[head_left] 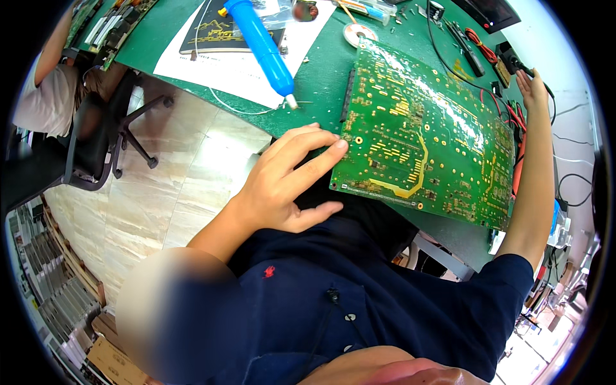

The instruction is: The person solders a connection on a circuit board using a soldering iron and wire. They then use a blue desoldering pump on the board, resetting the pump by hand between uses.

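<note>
A large green circuit board [443,144] covers the right part of the workbench, its solder side up with gold pads and traces. My left hand [285,173] is at the board's left edge; two fingertips touch it, and the thumb stands apart below. The fingers are spread. My right arm reaches forward along the board's right side. At its end, my right hand [534,90] has its fingers stretched out near a black cable with a dark handle-like end [516,63]. Ahead of my left hand lies a blue desoldering pump [260,48] with a white tip.
White paper [186,54] and a black notebook [212,29] lie under the pump on the green bench [327,77]. A white spool [358,33] sits behind the board. Red wires [481,42] and cables lie right. Left are an office chair [96,141] and another person's arm [54,48].
</note>
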